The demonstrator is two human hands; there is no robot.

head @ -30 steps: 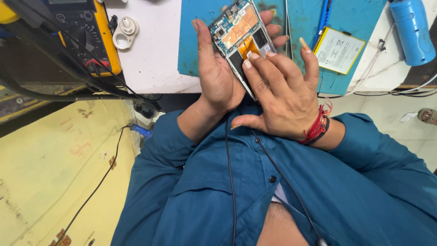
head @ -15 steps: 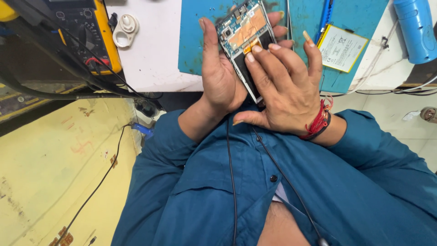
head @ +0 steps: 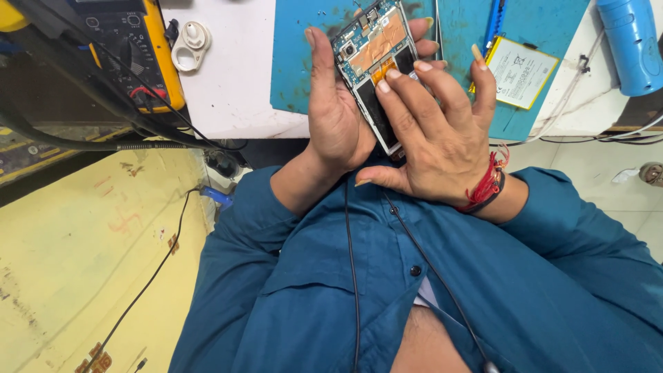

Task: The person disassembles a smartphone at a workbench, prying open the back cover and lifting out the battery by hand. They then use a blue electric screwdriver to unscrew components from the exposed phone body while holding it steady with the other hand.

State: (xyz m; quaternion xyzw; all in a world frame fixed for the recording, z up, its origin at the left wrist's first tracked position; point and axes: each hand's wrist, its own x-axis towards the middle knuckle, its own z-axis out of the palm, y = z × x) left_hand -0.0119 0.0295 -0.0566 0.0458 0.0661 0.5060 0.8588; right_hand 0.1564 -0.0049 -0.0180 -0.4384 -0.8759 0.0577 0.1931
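White worktop (head: 242, 90), blue mat (head: 304, 62), yellow floor (head: 76, 269).

The work mat (head: 297, 62) lies on the tabletop (head: 235, 90) and serves as the landmark. Above the mat's near edge the opened phone (head: 376, 62) is held up — the left hand (head: 335, 117) cradles it from the mat's left side, the right hand (head: 442, 145) lies across its lower part from the right. Left of the mat, on the tabletop, sits a small round part (head: 190, 45); further left stands the multimeter (head: 131, 52), at the tabletop's left edge. On the mat's right portion lies a flat battery (head: 518, 72), with a pen (head: 495, 24) just beside it. Right of the mat, well apart, lies a cylinder (head: 632, 45).
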